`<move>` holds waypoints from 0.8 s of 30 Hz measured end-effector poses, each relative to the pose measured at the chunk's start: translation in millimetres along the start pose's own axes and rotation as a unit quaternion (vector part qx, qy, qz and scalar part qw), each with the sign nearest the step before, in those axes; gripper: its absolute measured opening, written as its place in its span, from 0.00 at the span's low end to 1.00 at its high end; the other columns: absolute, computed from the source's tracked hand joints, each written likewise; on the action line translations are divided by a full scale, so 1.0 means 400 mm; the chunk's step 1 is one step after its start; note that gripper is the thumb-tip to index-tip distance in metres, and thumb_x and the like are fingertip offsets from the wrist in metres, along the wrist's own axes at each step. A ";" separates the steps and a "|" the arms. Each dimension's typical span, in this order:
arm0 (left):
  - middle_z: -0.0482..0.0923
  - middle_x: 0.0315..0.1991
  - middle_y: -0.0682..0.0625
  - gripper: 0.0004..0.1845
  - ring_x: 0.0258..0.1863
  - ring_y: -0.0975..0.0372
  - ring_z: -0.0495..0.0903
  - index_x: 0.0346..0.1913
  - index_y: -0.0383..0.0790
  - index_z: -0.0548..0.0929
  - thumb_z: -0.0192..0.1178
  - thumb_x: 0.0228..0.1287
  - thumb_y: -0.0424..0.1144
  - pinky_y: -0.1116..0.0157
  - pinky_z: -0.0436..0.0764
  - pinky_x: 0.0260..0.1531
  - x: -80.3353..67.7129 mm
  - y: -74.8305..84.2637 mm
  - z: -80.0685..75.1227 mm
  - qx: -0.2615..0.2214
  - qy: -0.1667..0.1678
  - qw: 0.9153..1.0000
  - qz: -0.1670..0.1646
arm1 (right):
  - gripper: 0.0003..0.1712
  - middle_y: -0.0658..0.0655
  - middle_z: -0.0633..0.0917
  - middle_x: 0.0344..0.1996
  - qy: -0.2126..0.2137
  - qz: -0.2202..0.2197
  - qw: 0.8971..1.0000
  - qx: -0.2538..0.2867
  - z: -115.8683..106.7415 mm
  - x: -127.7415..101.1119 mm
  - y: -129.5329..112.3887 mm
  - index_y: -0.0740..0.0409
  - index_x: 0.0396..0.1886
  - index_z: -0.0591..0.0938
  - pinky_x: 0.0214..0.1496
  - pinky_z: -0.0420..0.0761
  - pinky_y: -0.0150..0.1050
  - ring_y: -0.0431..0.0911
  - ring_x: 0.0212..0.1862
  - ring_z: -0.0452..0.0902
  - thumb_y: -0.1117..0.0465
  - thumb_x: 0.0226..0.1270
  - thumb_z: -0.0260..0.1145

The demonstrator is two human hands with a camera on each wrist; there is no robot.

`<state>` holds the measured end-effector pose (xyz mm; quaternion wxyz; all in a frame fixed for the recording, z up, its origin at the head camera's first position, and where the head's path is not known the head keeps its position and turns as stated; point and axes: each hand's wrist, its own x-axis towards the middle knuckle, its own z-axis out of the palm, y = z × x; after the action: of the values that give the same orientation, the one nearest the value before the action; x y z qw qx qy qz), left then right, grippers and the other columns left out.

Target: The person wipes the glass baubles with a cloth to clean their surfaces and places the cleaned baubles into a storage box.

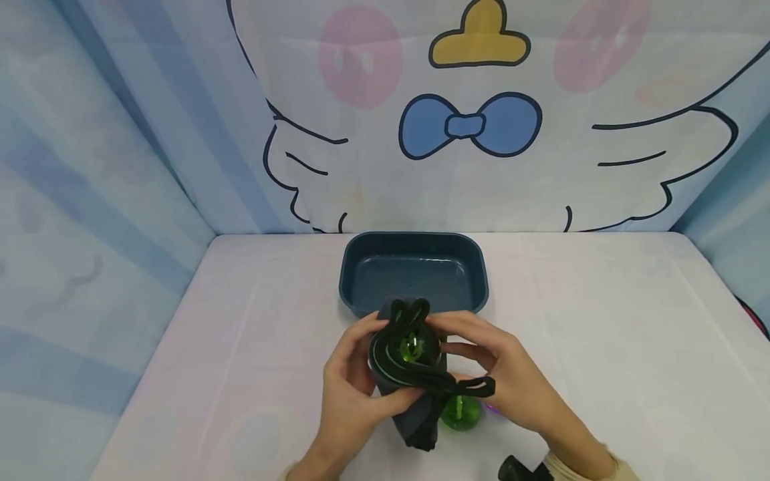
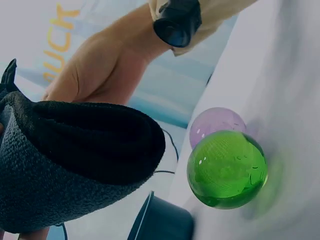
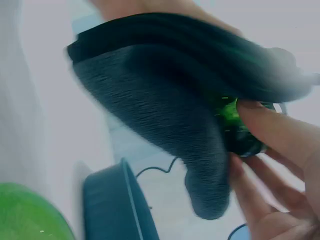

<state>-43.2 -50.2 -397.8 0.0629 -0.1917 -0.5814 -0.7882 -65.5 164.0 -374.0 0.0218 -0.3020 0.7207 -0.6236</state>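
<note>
- A dark grey fabric pouch [image 1: 409,374] with black drawstrings was held above the table [image 1: 601,321], between the two hands.
- The left hand [image 1: 349,387] was curled round the pouch's left side, the thumb laid across its lower front and the fingers behind it.
- The right hand [image 1: 511,381] was closed on the pouch's right side; its fingertips [image 3: 265,125] were seen pressed at the mouth, where a green ball [image 1: 412,347] sat inside the opening.
- A black drawstring loop [image 1: 475,385] was draped over the right hand's fingers.
- A second green ball [image 2: 227,170] was lying on the table just below the hands, under the hanging end of the pouch.
- A pale purple ball [image 2: 216,125] was touching that green ball on its far side, nearer the right wrist.
- A dark blue tray [image 1: 355,280] was standing on the table just beyond the hands.
- A printed cloth backdrop [image 1: 469,127] was hung behind the table.
</note>
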 end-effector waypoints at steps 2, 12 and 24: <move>0.66 0.65 0.35 0.37 0.61 0.50 0.76 0.64 0.28 0.69 0.71 0.49 0.19 0.57 0.80 0.58 0.001 0.001 0.001 -0.009 -0.005 1.000 0.001 | 0.35 0.58 0.77 0.61 0.012 -0.034 0.999 -0.028 0.007 -0.001 0.004 0.62 0.66 0.75 0.62 0.80 0.37 0.42 0.65 0.73 0.77 0.56 0.71; 0.66 0.67 0.36 0.37 0.65 0.49 0.71 0.63 0.30 0.72 0.72 0.45 0.17 0.57 0.79 0.61 -0.002 0.000 -0.005 0.036 -0.048 0.997 0.042 | 0.29 0.56 0.83 0.54 0.022 -0.085 0.995 -0.037 0.002 -0.001 0.007 0.67 0.60 0.79 0.52 0.86 0.37 0.42 0.56 0.80 0.76 0.56 0.71; 0.67 0.66 0.35 0.36 0.62 0.49 0.75 0.62 0.27 0.71 0.70 0.46 0.17 0.56 0.81 0.57 0.000 -0.006 -0.009 0.017 -0.031 0.999 0.032 | 0.30 0.58 0.81 0.56 0.048 -0.069 0.996 -0.037 0.002 -0.006 -0.004 0.64 0.58 0.81 0.57 0.84 0.39 0.45 0.60 0.78 0.79 0.52 0.72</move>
<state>-44.7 -52.6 -400.9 0.0735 -0.2336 -0.5898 -0.7695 -62.4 164.2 -373.5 -0.0673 -0.3214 0.7206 -0.6106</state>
